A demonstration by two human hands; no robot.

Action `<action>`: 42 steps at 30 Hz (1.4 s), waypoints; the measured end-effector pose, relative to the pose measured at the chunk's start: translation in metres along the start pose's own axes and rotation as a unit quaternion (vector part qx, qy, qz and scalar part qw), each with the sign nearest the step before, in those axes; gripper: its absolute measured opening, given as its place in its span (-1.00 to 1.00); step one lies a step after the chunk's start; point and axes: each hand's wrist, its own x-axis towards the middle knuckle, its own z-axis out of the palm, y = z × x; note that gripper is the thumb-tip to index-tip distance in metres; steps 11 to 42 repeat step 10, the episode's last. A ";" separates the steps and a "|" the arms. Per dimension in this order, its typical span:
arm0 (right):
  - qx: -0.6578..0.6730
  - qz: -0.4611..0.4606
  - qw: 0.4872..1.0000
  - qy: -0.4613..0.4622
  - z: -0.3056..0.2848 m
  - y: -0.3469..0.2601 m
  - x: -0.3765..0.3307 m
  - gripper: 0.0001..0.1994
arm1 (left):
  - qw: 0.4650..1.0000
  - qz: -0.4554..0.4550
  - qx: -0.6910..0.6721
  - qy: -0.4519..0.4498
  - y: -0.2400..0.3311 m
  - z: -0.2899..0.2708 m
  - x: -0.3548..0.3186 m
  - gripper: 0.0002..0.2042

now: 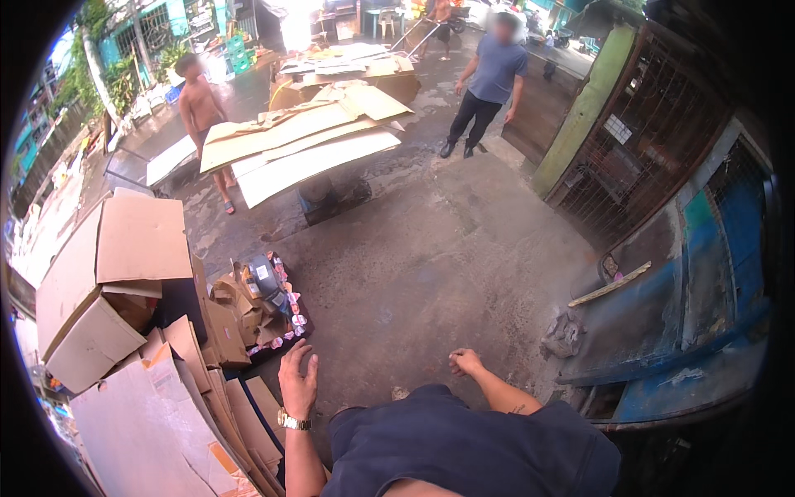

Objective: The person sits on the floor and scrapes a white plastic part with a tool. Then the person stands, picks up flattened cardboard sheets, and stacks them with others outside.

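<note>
My left hand (298, 379), with a metal-banded watch (294, 420) at its wrist, is raised with its fingers apart and holds nothing. It is nearest to a stack of flattened cardboard (149, 427) on the left and a low box (273, 341) edged with pink and white patterns. Scraps of brown cardboard (240, 302) and a dark grey packaged item (267, 280) lie in that box. My right hand (466, 362) hangs over the concrete ground, its fingers curled in, with no object visible in them.
Large cardboard boxes (141, 240) are piled at the left. Cardboard sheets (306, 141) lie across a support ahead. One person (201, 108) stands left of them, another (493, 74) to the right. A rusty grille gate (638, 132) and worn blue panels (638, 306) line the right side.
</note>
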 end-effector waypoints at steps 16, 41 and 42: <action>0.105 -0.046 0.988 -0.100 -0.018 -0.226 0.194 -0.62 | 0.981 -0.110 -0.115 -0.114 -0.023 0.156 0.245 -0.73; 0.105 -0.046 0.988 -0.100 -0.018 -0.226 0.194 -0.62 | 0.981 -0.110 -0.115 -0.114 -0.023 0.156 0.245 -0.73; 0.105 -0.046 0.988 -0.100 -0.018 -0.226 0.194 -0.62 | 0.981 -0.110 -0.115 -0.114 -0.023 0.156 0.245 -0.73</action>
